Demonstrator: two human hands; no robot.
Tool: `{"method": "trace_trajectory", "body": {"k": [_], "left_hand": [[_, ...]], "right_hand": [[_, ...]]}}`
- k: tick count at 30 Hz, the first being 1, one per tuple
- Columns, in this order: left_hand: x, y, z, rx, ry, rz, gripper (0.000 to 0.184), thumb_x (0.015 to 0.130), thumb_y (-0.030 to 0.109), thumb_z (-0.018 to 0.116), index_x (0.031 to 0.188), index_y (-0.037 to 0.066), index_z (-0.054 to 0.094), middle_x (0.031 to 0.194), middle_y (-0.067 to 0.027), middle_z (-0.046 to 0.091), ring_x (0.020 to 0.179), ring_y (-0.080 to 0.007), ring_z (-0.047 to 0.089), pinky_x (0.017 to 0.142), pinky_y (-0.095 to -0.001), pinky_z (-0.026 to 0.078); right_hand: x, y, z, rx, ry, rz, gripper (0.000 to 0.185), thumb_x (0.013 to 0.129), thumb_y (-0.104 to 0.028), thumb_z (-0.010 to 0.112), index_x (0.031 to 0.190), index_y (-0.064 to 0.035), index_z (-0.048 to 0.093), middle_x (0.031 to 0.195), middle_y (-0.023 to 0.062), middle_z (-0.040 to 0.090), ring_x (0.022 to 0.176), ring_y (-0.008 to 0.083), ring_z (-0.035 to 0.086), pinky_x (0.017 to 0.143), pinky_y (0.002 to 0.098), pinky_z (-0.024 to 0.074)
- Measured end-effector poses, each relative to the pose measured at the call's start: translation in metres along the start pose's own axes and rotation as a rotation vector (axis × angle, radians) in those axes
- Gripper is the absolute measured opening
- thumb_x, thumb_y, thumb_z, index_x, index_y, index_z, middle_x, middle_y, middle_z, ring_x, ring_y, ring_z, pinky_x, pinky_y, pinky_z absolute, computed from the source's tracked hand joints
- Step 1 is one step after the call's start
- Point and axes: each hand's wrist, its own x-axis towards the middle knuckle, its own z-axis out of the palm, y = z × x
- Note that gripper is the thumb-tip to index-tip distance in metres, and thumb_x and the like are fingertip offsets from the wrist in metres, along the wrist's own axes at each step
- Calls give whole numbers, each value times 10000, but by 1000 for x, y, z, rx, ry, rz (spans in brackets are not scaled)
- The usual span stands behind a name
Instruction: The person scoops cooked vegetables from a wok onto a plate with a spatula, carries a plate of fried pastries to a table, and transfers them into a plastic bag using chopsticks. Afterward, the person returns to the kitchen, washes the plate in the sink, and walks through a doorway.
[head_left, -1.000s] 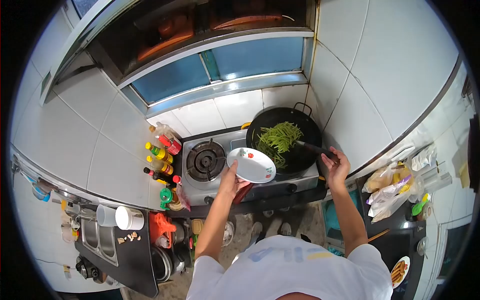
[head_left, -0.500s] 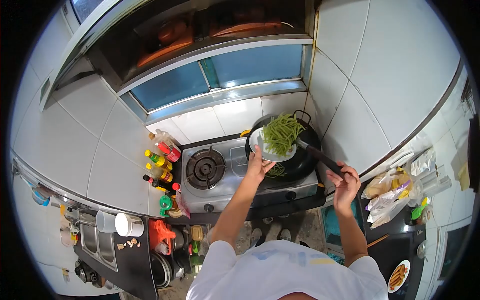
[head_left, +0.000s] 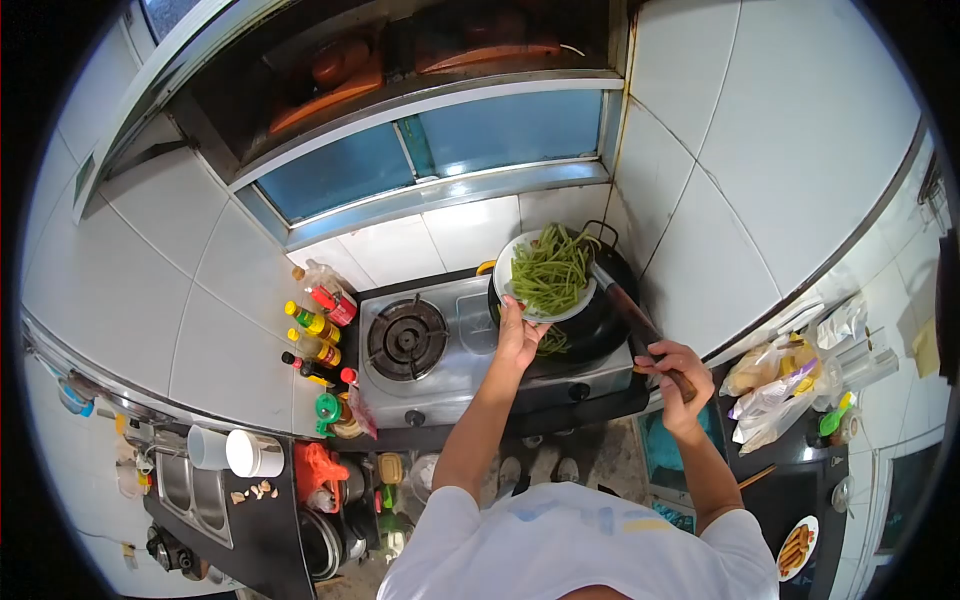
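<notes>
My left hand (head_left: 518, 338) is closed on the near rim of a white plate (head_left: 509, 262), held over the wok. Green beans (head_left: 553, 270) lie heaped on the plate. Wrapped round the brown wooden end of a long handle is my right hand (head_left: 678, 374). This spatula handle (head_left: 632, 310) slants up to the right side of the beans, where its metal head is mostly hidden by them. Below the plate the black wok (head_left: 610, 335) sits on the right burner, with a few more beans visible in it near my left fingers.
The left burner (head_left: 407, 338) is bare metal with a pan support. Bottles (head_left: 318, 325) line the stove's left side. A white tub (head_left: 255, 453) stands near the sink (head_left: 195, 490). Bags (head_left: 775, 395) and a plate of brown food (head_left: 797, 548) rest on the right counter.
My right hand has closed more firmly round the spatula handle. The plate has tipped flatter, and the beans now lie lower and more spread across it.
</notes>
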Motion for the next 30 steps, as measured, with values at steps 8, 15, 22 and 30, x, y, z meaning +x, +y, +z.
{"method": "trace_trajectory", "body": {"k": [8, 15, 22, 30], "left_hand": [[-2, 6, -1, -33, 22, -16, 678, 860, 618, 424, 1331, 133, 380, 1308, -57, 499, 1177, -230, 519, 971, -431, 458], [-7, 7, -13, -32, 34, -52, 718, 850, 627, 442, 1336, 103, 380, 1310, -72, 507, 1188, -241, 516, 997, -445, 438], [-26, 23, -21, -58, 38, -52, 725, 855, 623, 436, 1357, 106, 360, 1333, -83, 487, 1219, -258, 491, 1017, -450, 421], [-45, 52, -15, 42, 45, -41, 562, 920, 579, 394, 1311, 174, 404, 1304, -48, 508, 1160, -208, 533, 948, -472, 447]], "right_hand": [[13, -8, 9, -413, -248, -352, 163, 630, 21, 541, 789, 15, 578, 907, 214, 648, 746, 266, 664, 657, 318, 542], [15, 2, 1, -414, -236, -356, 152, 660, 3, 553, 809, 18, 580, 1003, 193, 627, 788, 282, 667, 697, 330, 548], [28, 12, -21, 367, 412, 139, 194, 832, -31, 398, 924, 62, 541, 1107, 226, 547, 809, 346, 664, 732, 381, 570], [19, 51, -31, 95, 307, 363, 159, 855, -16, 443, 944, 30, 566, 1068, 180, 579, 758, 268, 661, 681, 324, 563]]}}
